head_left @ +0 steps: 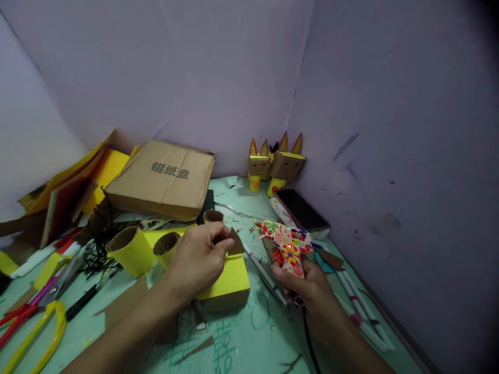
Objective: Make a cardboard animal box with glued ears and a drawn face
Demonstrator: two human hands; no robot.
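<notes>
Left hand (200, 254) pinches probable cardboard (236, 243); box (159, 189) reads 锡纸盘.

Before the yellow-topped box (230, 280), a passage is being left over the scribbled tabletop (259, 337). Left of the box, the way is being blocked by yellow tubes (134, 254); right of it, by a white marker (259, 264).

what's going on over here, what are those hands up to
A person's left hand pinches a small brown cardboard piece by a yellow-topped box; whether they touch is unclear. The right hand holds a patterned glue gun, its red light on. Yellow tubes stand nearby, with eared cardboard figures behind.
</notes>
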